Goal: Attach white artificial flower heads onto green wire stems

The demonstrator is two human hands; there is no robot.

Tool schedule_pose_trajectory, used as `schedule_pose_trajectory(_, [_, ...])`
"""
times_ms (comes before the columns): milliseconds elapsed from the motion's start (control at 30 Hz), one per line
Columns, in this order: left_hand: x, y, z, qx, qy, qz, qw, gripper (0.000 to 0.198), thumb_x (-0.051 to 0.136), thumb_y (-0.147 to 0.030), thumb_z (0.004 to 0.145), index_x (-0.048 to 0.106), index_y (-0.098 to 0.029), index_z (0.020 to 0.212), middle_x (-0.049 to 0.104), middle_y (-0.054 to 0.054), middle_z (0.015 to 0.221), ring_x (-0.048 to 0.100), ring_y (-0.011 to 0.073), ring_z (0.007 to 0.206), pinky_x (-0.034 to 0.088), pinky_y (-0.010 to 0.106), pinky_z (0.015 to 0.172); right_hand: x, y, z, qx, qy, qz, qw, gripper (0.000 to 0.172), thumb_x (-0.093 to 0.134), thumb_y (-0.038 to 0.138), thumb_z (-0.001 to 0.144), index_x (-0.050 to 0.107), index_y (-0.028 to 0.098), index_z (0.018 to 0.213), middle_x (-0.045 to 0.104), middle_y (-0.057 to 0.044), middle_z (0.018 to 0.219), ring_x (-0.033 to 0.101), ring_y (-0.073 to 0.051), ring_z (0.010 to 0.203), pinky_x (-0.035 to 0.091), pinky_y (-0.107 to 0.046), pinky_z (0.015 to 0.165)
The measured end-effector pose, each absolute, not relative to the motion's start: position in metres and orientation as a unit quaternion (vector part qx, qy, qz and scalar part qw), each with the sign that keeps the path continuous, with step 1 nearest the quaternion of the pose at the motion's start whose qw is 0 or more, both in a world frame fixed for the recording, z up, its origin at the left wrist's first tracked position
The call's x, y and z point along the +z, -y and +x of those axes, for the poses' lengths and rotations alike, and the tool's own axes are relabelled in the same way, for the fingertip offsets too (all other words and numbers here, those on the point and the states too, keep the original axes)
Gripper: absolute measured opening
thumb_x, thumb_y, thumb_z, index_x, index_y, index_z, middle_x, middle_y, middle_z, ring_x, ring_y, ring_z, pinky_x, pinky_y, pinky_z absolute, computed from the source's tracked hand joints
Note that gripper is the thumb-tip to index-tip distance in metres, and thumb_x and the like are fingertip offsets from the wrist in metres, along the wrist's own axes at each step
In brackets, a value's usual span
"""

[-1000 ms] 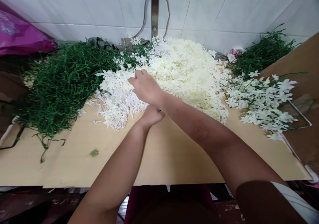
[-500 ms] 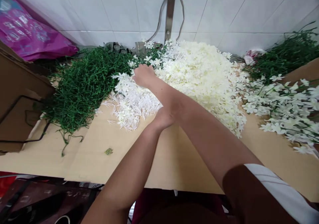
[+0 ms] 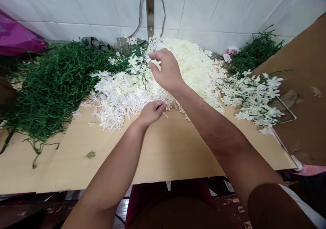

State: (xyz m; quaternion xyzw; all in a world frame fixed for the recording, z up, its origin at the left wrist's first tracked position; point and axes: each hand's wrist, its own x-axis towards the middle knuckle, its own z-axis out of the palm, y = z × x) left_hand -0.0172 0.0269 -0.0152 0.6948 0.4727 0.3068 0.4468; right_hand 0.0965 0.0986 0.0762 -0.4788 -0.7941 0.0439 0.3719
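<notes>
My right hand (image 3: 166, 71) is raised over a big heap of loose cream-white artificial flowers (image 3: 193, 69), its fingers pinched on a green stem with white flowers (image 3: 139, 64). My left hand (image 3: 152, 111) rests closed at the near edge of a smaller pile of whiter blossoms (image 3: 114, 98), thumb and fingers pressed together on something I cannot make out. Both forearms cross the tan board (image 3: 163, 147).
A mass of bare green plastic stems (image 3: 48, 83) fills the left side. Finished flower sprays (image 3: 252, 93) lie at the right, with more green stems (image 3: 257, 52) behind them. A brown cardboard sheet (image 3: 308, 86) and a pink bag (image 3: 17, 38) flank the board. White tiled wall behind.
My right hand has lifted from the left part of the flower heap and moved right, now holding a stem up. My left hand, hidden under the right arm before, shows at the pile's edge.
</notes>
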Motion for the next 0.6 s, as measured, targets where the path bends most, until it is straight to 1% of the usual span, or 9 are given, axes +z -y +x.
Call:
schedule_pose_trajectory(67, [-0.016,-0.028,-0.015,0.342,-0.463,0.676,0.461,0.023,0.057,-0.037,0.088,0.060,-0.018,0.077,0.053,-0.003,0.064,0.046,0.0125,0.062,0.037,0.025,0.062,0.058,-0.086,0.122,0.051,0.779,-0.461,0.422,0.030,0.048,0.022,0.098,0.063,0.022,0.123,0.063,-0.013,0.123,0.058,-0.026,0.120,0.054,-0.042,0.095])
schedule_pose_trajectory(133, [-0.016,-0.028,-0.013,0.383,-0.451,0.635,0.497,0.018,0.063,-0.035,0.084,0.062,-0.017,0.087,0.054,-0.003,0.067,0.046,0.0112,0.060,0.037,0.025,0.060,0.042,-0.070,0.143,0.080,0.760,-0.454,0.458,0.032,0.050,0.021,0.095,0.062,0.020,0.124,0.063,-0.012,0.123,0.060,-0.025,0.118,0.056,-0.042,0.092])
schedule_pose_trajectory(233, [-0.010,-0.026,-0.010,0.419,-0.425,0.571,0.564,0.032,0.074,-0.039,0.077,0.063,-0.017,0.097,0.060,-0.002,0.071,0.048,0.0099,0.057,0.039,0.024,0.058,0.026,-0.045,0.162,0.155,0.720,-0.460,0.496,0.033,0.053,0.023,0.090,0.064,0.017,0.121,0.066,-0.014,0.122,0.064,-0.022,0.107,0.059,-0.039,0.086])
schedule_pose_trajectory(367, [0.002,-0.021,-0.010,0.446,-0.402,0.533,0.596,0.055,0.086,-0.050,0.066,0.065,-0.017,0.106,0.069,0.003,0.085,0.058,0.0114,0.063,0.045,0.025,0.059,0.017,-0.015,0.169,0.264,0.688,-0.464,0.491,0.034,0.055,0.028,0.088,0.066,0.013,0.117,0.068,-0.015,0.117,0.067,-0.020,0.099,0.060,-0.034,0.081])
schedule_pose_trajectory(400, [0.004,-0.019,-0.011,0.452,-0.399,0.524,0.601,0.059,0.087,-0.053,0.064,0.066,-0.017,0.106,0.070,0.004,0.087,0.059,0.0114,0.064,0.046,0.024,0.059,0.015,-0.008,0.169,0.280,0.684,-0.466,0.486,0.033,0.056,0.028,0.088,0.066,0.013,0.115,0.069,-0.015,0.115,0.067,-0.019,0.098,0.060,-0.033,0.081])
schedule_pose_trajectory(467, [0.007,-0.018,-0.013,0.462,-0.393,0.509,0.611,0.058,0.088,-0.056,0.062,0.070,-0.018,0.102,0.072,0.004,0.088,0.060,0.0113,0.066,0.047,0.023,0.059,0.011,0.003,0.169,0.299,0.677,-0.471,0.480,0.029,0.057,0.028,0.087,0.068,0.014,0.110,0.070,-0.013,0.111,0.067,-0.018,0.094,0.059,-0.032,0.079])
schedule_pose_trajectory(600, [0.009,-0.021,-0.021,0.467,-0.410,0.507,0.597,0.049,0.087,-0.060,0.061,0.074,-0.017,0.078,0.069,0.004,0.073,0.058,0.0110,0.063,0.044,0.021,0.056,0.008,0.020,0.171,0.322,0.685,-0.469,0.455,0.018,0.058,0.024,0.087,0.069,0.015,0.098,0.071,-0.009,0.098,0.065,-0.015,0.083,0.055,-0.030,0.073])
